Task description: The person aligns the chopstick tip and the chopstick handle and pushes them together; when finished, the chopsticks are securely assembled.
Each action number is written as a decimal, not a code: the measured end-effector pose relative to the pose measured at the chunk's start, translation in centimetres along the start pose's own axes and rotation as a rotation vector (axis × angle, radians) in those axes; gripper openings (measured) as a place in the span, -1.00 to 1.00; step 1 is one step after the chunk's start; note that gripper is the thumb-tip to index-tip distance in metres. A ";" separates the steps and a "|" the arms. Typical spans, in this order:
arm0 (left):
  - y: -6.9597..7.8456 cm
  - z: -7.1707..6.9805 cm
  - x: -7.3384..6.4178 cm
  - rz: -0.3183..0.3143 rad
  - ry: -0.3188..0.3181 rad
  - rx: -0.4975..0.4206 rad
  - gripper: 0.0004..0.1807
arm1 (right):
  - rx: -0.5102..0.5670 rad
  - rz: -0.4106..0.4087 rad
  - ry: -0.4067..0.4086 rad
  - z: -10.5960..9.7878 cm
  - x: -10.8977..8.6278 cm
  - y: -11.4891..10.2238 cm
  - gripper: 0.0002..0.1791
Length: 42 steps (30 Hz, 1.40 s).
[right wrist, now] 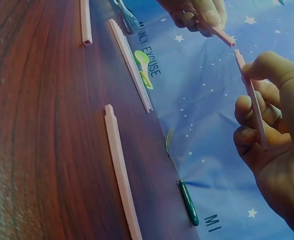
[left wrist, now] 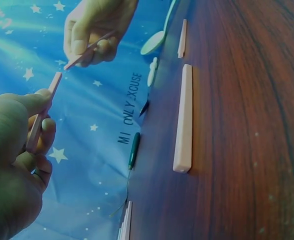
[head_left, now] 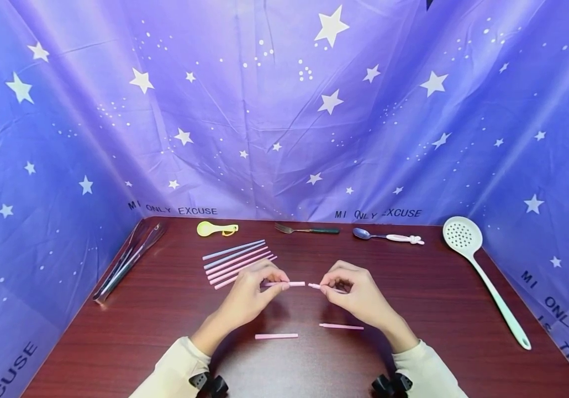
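Note:
My left hand [head_left: 254,288] pinches a pink chopstick piece [head_left: 296,284] between thumb and fingers, its square end pointing right. Facing it, my right hand [head_left: 359,287] holds another pink chopstick piece [right wrist: 252,95], whose narrower stepped tip points left. A small gap separates the two ends, roughly in line above the table. Nearer to me lie two more pink pieces: a thick one [head_left: 277,336] on the left, and one with a stepped tip [head_left: 341,326] on the right. Behind the left hand, several pink sticks [head_left: 237,260] and blue-grey sticks [head_left: 233,250] lie side by side.
Along the back of the dark red table [head_left: 165,342] lie a yellow measuring spoon [head_left: 207,229], a fork [head_left: 324,231] and a spoon with a rabbit handle [head_left: 399,238]. Tongs [head_left: 127,265] lie at the left edge, a pale skimmer [head_left: 463,236] at the right. Starry curtains surround the table.

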<state>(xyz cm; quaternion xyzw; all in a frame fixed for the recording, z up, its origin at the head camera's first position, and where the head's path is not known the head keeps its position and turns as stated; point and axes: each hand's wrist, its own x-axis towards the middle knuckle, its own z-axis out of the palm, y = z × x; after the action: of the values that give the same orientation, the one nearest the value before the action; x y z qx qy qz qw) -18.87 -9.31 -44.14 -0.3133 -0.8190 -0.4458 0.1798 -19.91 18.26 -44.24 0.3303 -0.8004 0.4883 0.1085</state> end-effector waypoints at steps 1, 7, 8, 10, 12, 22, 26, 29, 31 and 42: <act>0.0 0.0 0.0 0.004 0.000 0.002 -0.95 | 0.003 -0.001 -0.001 0.1 0.0 -0.1 -0.80; -0.2 0.3 -0.1 0.004 -0.013 -0.001 -0.95 | 0.007 -0.002 0.007 0.4 0.0 -0.3 -0.75; -0.2 0.3 -0.1 0.001 -0.017 -0.002 -0.94 | 0.008 -0.004 0.006 0.5 -0.1 -0.2 -0.76; -0.1 0.3 -0.1 -0.002 -0.019 -0.007 -0.95 | 0.009 -0.008 0.007 0.5 -0.1 -0.2 -0.77; -0.1 0.3 -0.2 -0.012 -0.021 -0.007 -0.94 | 0.008 -0.007 0.007 0.5 -0.2 -0.1 -0.77; 0.1 0.4 -0.3 0.013 -0.028 0.019 -0.93 | 0.009 -0.015 -0.010 0.7 -0.1 -0.1 -0.83; 0.1 0.5 -0.4 0.043 -0.033 0.048 -0.93 | 0.006 -0.011 -0.008 0.7 -0.1 -0.1 -0.79; 0.2 0.6 -0.4 0.045 -0.051 0.071 -0.93 | 0.006 -0.001 -0.004 0.8 -0.2 0.0 -0.75; 0.2 0.7 -0.4 0.045 -0.063 0.080 -0.92 | 0.013 0.001 -0.006 0.9 -0.2 0.0 -0.76; 0.1 0.9 -0.6 0.006 -0.118 0.084 -0.93 | -0.013 -0.027 -0.038 1.2 -0.3 0.0 -0.83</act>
<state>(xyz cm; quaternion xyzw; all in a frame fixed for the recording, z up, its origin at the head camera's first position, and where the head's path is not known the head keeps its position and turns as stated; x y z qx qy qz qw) -18.37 -8.68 -44.91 -0.3336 -0.8451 -0.3914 0.1457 -19.52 17.30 -44.97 0.3496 -0.8009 0.4753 0.1023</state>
